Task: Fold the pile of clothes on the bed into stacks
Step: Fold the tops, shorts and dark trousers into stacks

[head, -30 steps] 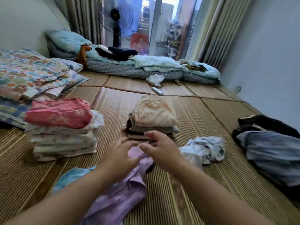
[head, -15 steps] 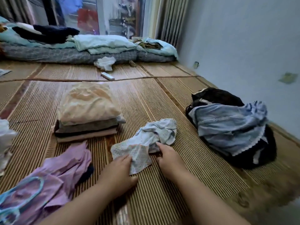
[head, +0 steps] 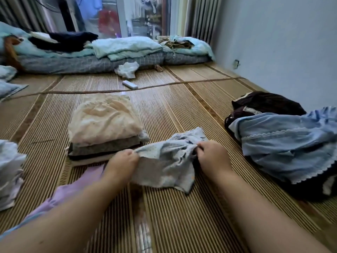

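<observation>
The left hand and right hand each grip the upper edge of a crumpled pale blue speckled cloth garment, with their fingertips buried in its folds. The garment lies on the striped woven straw mat, just beside a folded stack topped with cream fabric. A lilac garment is partly hidden under the left forearm. A white folded pile is cut off at the left edge. A light blue lace-trimmed garment runs off the right edge.
</observation>
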Motion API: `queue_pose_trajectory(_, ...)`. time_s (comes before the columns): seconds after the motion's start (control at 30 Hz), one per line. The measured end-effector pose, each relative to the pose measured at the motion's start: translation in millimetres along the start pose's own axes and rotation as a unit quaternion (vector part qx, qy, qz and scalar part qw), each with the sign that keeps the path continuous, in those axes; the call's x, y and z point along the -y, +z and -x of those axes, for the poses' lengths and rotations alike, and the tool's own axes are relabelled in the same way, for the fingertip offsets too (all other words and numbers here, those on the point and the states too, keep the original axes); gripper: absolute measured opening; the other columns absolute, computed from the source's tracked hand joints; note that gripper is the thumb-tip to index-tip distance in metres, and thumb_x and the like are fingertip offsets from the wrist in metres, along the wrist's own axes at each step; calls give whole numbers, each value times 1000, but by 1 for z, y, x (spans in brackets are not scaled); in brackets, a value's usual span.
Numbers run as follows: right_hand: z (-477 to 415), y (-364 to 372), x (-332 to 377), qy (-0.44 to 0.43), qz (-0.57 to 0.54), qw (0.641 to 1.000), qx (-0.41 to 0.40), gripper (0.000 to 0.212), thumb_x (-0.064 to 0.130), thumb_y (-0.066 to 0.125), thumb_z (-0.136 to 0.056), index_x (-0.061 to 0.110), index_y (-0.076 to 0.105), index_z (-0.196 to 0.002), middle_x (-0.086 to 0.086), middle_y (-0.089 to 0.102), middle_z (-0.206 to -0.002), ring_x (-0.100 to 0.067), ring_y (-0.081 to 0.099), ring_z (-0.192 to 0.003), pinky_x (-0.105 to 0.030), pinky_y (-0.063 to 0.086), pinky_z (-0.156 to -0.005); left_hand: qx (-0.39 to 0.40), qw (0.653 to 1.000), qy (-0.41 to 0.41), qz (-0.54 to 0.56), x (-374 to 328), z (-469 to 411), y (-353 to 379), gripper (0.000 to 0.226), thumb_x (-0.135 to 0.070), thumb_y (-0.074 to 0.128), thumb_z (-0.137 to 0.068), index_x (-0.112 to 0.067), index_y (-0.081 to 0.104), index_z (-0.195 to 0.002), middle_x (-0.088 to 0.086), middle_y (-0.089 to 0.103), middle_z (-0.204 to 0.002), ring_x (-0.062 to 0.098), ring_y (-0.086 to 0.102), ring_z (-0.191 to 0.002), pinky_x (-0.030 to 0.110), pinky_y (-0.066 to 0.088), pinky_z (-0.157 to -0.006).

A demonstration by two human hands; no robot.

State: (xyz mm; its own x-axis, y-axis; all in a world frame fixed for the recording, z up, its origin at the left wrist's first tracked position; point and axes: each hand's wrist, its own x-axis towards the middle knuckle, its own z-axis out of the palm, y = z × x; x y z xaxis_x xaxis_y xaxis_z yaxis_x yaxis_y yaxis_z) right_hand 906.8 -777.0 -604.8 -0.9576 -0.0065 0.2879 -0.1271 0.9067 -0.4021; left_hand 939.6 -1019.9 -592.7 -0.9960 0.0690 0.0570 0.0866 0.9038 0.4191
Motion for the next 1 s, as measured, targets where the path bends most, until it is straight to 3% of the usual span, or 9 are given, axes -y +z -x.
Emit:
queue_pose_trajectory(0.1, 3, -53, 12, 3, -147, 988, -52, 20, 18, 52, -94, 19, 66, -79, -2, 63, -82, -24, 58, -82, -31, 35, -64, -35, 992, -25, -121, 5, 10, -53, 44, -28, 55, -95, -16, 46, -137, 4, 51, -138, 20, 47, -128, 25, 31, -101)
queue_pose_trajectory(0.2, 6, -108, 34, 46, -315, 946, -60, 18, 21, 53, -96, 18, 63, -81, -1, 65, -80, -26, 62, -84, -36, 47, -69, -53, 993, -60, -84, 7, 34, -94, 58, -33, 71, -84, -21, 46, -135, 2, 51, -132, 19, 50, -120, 25, 40, -95)
queue_pose_trajectory(0.3, 16, -153, 64, 45, -390, 918, -50, 22, 28, 54, -97, 18, 64, -81, -1, 65, -77, -25, 63, -80, -41, 51, -76, -72, 972, -161, 157, 3, 53, -108, 36, -23, 67, -89, -14, 57, -123, 1, 55, -105, 18, 55, -91, 23, 46, -65)
queue_pose_trajectory(0.4, 29, -186, 99, 7, -355, 933, -51, 26, 33, 54, -97, 18, 64, -78, 0, 65, -75, -20, 61, -76, -41, 51, -77, -70, 880, -197, 427, -9, 75, -114, 32, -17, 55, -96, -6, 57, -126, 4, 60, -98, 18, 58, -79, 27, 45, -60)
queue_pose_trajectory(0.53, 45, -213, 143, -39, -303, 952, -33, 23, 31, 58, -93, 19, 65, -74, 3, 64, -73, -20, 62, -78, -36, 50, -73, -73, 907, -46, 412, -46, 107, -127, 37, -43, 67, -85, -25, 63, -117, -3, 67, -111, 9, 64, -95, 26, 50, -76)
queue_pose_trajectory(0.67, 59, -224, 171, -94, -256, 961, -47, 23, 23, 59, -85, 2, 66, -77, -10, 62, -71, -24, 59, -68, -33, 47, -62, -155, 912, 124, 359, -108, 139, -143, 45, -67, 68, -64, -34, 68, -94, -19, 71, -84, -9, 65, -79, 5, 47, -57)
queue_pose_trajectory(0.8, 61, -231, 182, -120, -239, 962, -47, 24, 24, 54, -87, 3, 65, -84, -9, 61, -75, -17, 53, -68, -33, 44, -64, -135, 943, 89, 291, -138, 134, -148, 21, -45, 72, -70, -31, 67, -85, -13, 72, -78, 1, 68, -72, 26, 59, -64)
queue_pose_trajectory(0.9, 56, -243, 175, -105, -253, 961, -48, 24, 27, 50, -91, 6, 63, -86, 0, 54, -71, -14, 51, -67, -34, 44, -66, -102, 974, 52, 196, -133, 124, -152, 11, -16, 64, -75, -24, 66, -67, -10, 66, -68, 9, 63, -69, 26, 51, -61)
queue_pose_trajectory(1.0, 52, -254, 163, -91, -290, 951, -52, 24, 28, 51, -92, 6, 61, -86, 2, 54, -73, -15, 52, -72, -36, 45, -71, -31, 951, 37, 305, -125, 124, -152, 11, -33, 66, -74, -22, 68, -71, -5, 65, -69, 13, 60, -67, 28, 48, -61)
